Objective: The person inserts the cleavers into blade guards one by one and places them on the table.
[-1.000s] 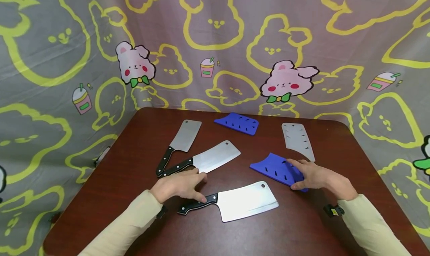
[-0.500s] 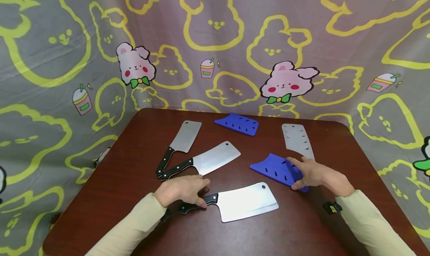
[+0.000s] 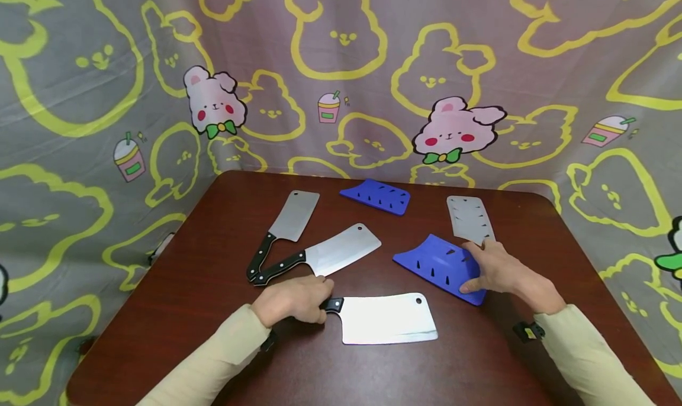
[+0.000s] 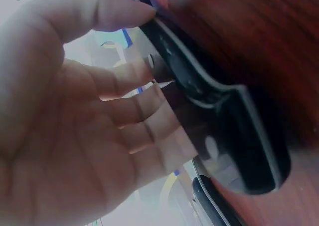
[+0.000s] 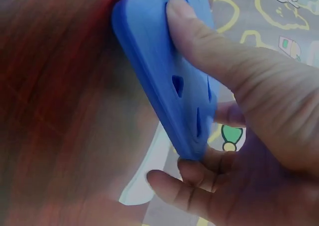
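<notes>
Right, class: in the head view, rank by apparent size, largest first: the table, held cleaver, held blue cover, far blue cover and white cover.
Table
Held cleaver
Held blue cover
Far blue cover and white cover: too alike to rank, the white one being partly hidden

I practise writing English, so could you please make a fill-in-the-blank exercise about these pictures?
The left hand holds a cleaver by its black ____.
The right hand grips a cover whose color is ____.
The head view shows ____ cleavers altogether.
Missing words: handle; blue; three.
</notes>
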Demonstrator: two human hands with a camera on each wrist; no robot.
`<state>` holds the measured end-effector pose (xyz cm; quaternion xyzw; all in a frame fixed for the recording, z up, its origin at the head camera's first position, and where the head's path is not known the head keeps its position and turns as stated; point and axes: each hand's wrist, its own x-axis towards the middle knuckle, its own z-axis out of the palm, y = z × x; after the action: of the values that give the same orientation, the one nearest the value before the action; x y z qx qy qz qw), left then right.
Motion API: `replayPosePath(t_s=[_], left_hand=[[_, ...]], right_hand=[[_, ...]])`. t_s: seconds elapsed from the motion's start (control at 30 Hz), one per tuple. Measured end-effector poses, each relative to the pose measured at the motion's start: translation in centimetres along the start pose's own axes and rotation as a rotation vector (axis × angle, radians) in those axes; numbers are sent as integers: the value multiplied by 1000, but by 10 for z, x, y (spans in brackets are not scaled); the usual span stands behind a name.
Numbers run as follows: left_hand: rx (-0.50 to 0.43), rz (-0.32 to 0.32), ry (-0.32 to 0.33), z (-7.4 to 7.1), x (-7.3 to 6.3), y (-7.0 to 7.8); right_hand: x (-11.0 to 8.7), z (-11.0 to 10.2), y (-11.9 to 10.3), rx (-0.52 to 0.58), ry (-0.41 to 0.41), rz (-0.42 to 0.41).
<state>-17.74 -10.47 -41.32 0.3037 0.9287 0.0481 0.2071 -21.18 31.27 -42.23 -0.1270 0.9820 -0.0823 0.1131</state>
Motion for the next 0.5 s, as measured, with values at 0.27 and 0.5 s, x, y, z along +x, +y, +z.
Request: replayPosePath(t_s=[0.27, 0.5], left_hand=[[-127, 4, 22, -13, 3, -6], [-161, 12, 146, -39, -2, -11]], right_hand=[[1, -16, 1, 131, -26, -74], [-2, -38, -1, 220, 78, -219]])
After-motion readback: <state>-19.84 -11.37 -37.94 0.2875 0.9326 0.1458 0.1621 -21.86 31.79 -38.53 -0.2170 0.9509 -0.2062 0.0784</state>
